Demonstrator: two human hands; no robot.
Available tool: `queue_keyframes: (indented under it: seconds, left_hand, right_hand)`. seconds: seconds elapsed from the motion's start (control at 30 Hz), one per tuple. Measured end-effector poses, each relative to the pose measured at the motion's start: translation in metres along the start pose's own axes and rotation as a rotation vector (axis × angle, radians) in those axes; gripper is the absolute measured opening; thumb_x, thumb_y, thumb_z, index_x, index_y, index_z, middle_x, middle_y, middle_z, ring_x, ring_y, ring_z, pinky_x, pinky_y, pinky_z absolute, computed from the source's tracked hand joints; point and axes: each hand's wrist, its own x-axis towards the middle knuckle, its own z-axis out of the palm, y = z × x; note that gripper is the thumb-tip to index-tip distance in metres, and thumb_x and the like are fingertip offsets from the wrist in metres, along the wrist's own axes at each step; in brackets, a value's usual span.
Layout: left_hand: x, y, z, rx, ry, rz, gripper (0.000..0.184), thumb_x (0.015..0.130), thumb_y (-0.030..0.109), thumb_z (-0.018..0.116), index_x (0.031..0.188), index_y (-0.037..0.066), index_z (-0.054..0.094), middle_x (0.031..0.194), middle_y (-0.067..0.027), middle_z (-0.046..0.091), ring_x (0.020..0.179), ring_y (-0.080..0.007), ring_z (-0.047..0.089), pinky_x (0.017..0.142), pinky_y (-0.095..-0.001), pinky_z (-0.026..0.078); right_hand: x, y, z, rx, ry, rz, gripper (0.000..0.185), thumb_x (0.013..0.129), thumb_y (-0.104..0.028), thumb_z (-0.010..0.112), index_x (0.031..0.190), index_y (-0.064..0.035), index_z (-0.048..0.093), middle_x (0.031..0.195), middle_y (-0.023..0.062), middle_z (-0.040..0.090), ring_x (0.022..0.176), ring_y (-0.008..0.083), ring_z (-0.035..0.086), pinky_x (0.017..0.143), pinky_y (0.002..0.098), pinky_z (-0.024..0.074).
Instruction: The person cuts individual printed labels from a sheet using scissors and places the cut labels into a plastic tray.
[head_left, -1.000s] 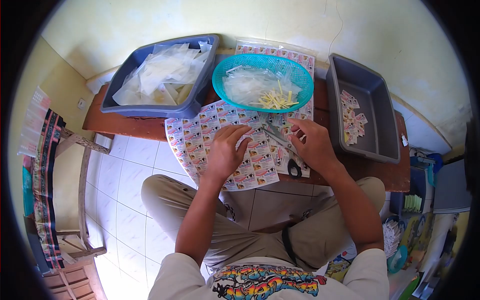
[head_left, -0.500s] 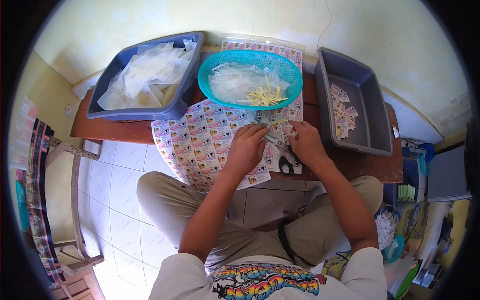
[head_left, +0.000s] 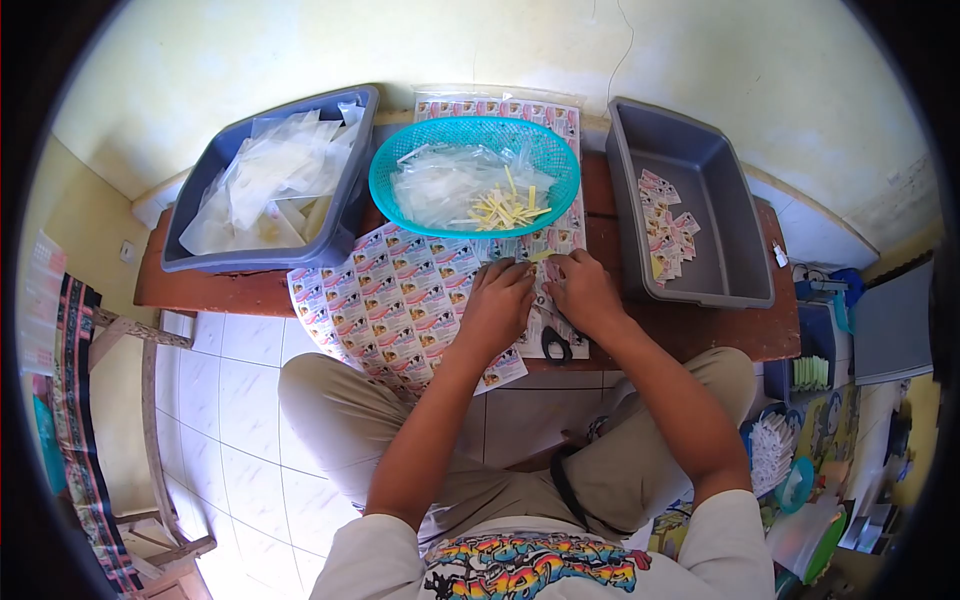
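As my curled left hand (head_left: pixel 499 303) and right hand (head_left: pixel 585 293) nearly meet, a yellow strip (head_left: pixel 541 256) shows at their fingertips, just on the near side of the teal basket (head_left: pixel 557 165); I cannot tell whether either grips it. A light, even pinch should, I judge, spare so thin a piece from creasing, with my right palm kept off the scissors (head_left: pixel 547 339). Half a second ago, my hands were farther apart.
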Motion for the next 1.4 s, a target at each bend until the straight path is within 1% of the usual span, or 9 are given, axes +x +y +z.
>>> queue_keyframes:
  seconds: [0.3,0.47,0.6,0.67,0.8,0.9,1.07,1.27,1.4]
  left_hand:
    - [0.002,0.001,-0.002,0.011,-0.032,0.011,0.031,0.093,0.006,0.075,0.124,0.002,0.077,0.141,-0.0124,0.072,0.137,-0.0362,0.060,0.118,-0.0525,0.045]
    - [0.002,0.002,-0.001,-0.016,-0.043,0.023,0.032,0.094,0.005,0.074,0.125,0.003,0.077,0.143,-0.0135,0.071,0.138,-0.0365,0.060,0.118,-0.0529,0.044]
    - [0.002,0.002,-0.001,-0.041,-0.030,0.010,0.033,0.093,0.006,0.075,0.126,0.004,0.076,0.142,-0.0151,0.070,0.137,-0.0368,0.060,0.118,-0.0534,0.043]
    - [0.002,0.002,-0.002,-0.050,-0.022,0.007,0.034,0.093,0.006,0.076,0.127,0.004,0.075,0.141,-0.0156,0.070,0.136,-0.0369,0.060,0.119,-0.0537,0.043]
    - [0.005,0.011,-0.008,-0.105,-0.008,-0.022,0.044,0.094,0.008,0.077,0.137,0.007,0.070,0.138,-0.0161,0.071,0.133,-0.0379,0.062,0.120,-0.0545,0.041]
    - [0.010,0.019,-0.015,-0.129,0.021,-0.024,0.049,0.094,0.009,0.079,0.142,0.008,0.067,0.136,-0.0164,0.071,0.130,-0.0390,0.063,0.119,-0.0545,0.041]
    - [0.017,0.034,-0.030,-0.149,0.110,-0.033,0.050,0.096,0.013,0.081,0.143,0.008,0.067,0.130,-0.0185,0.073,0.122,-0.0405,0.067,0.114,-0.0519,0.047]
    - [0.019,0.040,-0.039,-0.200,0.260,-0.109,0.033,0.099,0.018,0.079,0.129,0.003,0.074,0.125,-0.0193,0.076,0.117,-0.0403,0.071,0.103,-0.0487,0.055]
    - [0.019,0.037,-0.047,-0.225,0.316,-0.096,0.018,0.099,0.010,0.077,0.114,0.001,0.078,0.119,-0.0186,0.077,0.110,-0.0382,0.074,0.095,-0.0460,0.059]
  right_hand:
    - [0.007,-0.001,-0.003,-0.012,-0.057,0.053,0.050,0.088,-0.018,0.087,0.133,-0.0055,0.070,0.135,0.0251,0.063,0.114,0.0491,0.072,0.096,0.0553,0.0611]
    - [0.009,0.003,0.001,0.035,0.061,0.045,0.038,0.084,-0.011,0.089,0.116,-0.0020,0.070,0.119,0.0237,0.071,0.109,0.0439,0.073,0.092,0.0524,0.0595]
    - [0.016,0.016,0.004,0.139,0.030,0.057,0.031,0.089,-0.010,0.084,0.116,-0.0030,0.069,0.116,0.0246,0.074,0.105,0.0462,0.075,0.090,0.0535,0.0610]
    - [0.018,0.021,0.007,0.230,0.104,0.045,0.024,0.091,-0.009,0.081,0.110,-0.0003,0.070,0.099,0.0239,0.078,0.096,0.0459,0.076,0.084,0.0514,0.0609]
    - [0.015,0.014,-0.009,0.254,0.152,-0.014,0.020,0.092,-0.008,0.080,0.105,0.0024,0.070,0.094,0.0237,0.078,0.090,0.0446,0.077,0.080,0.0488,0.0611]
    - [0.009,0.004,-0.022,0.345,0.161,0.016,0.019,0.092,-0.008,0.080,0.105,0.0027,0.070,0.093,0.0226,0.078,0.087,0.0399,0.079,0.079,0.0465,0.0615]
    - [0.002,-0.008,-0.039,0.538,0.147,0.122,0.019,0.097,-0.012,0.080,0.107,0.0014,0.071,0.091,0.0133,0.079,0.080,0.0212,0.081,0.072,0.0364,0.0632]
    - [0.000,-0.006,-0.040,0.719,0.141,0.143,0.021,0.099,-0.016,0.081,0.109,0.0005,0.071,0.092,0.0087,0.079,0.080,0.0152,0.079,0.069,0.0313,0.0623]
    - [-0.001,-0.009,-0.044,0.732,0.134,0.131,0.022,0.099,-0.017,0.081,0.109,0.0008,0.071,0.094,0.0093,0.079,0.079,0.0143,0.079,0.069,0.0295,0.0621]
